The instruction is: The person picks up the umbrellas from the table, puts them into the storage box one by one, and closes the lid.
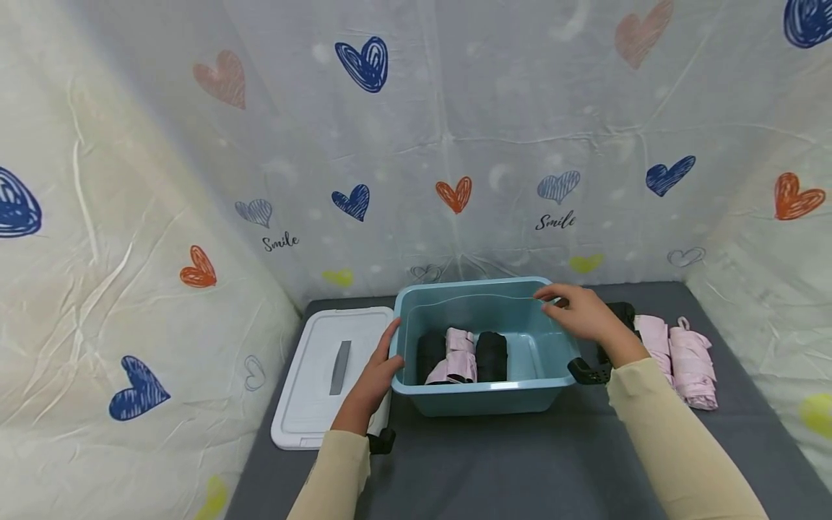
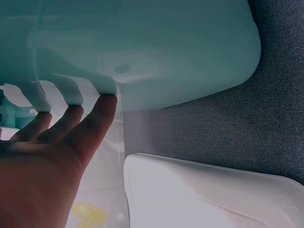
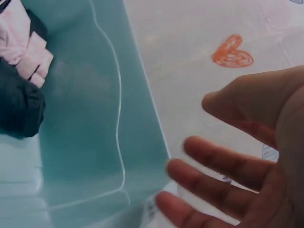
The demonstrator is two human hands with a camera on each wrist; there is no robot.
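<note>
A blue-green plastic storage bin (image 1: 484, 401) stands uncovered on the table. Inside, on its left and middle, lie a black fabric roll (image 1: 491, 357), a pink fabric roll (image 1: 461, 354) and another black roll (image 1: 430, 352). My left hand (image 1: 375, 374) rests its extended fingertips against the bin's left outer wall; the left wrist view shows three fingertips (image 2: 108, 100) touching it. Over the right rim hovers my right hand (image 1: 581, 312), holding nothing, its fingers loosely bent and spread in the right wrist view.
Left of the bin lies a white lid (image 1: 305, 375) with a grey handle (image 1: 340, 367). To the right, partly behind my right arm, are two pink rolls (image 1: 692, 367) and a black one (image 1: 622, 312). A printed sheet (image 1: 494, 238) hangs behind the dark grey tabletop (image 1: 494, 462).
</note>
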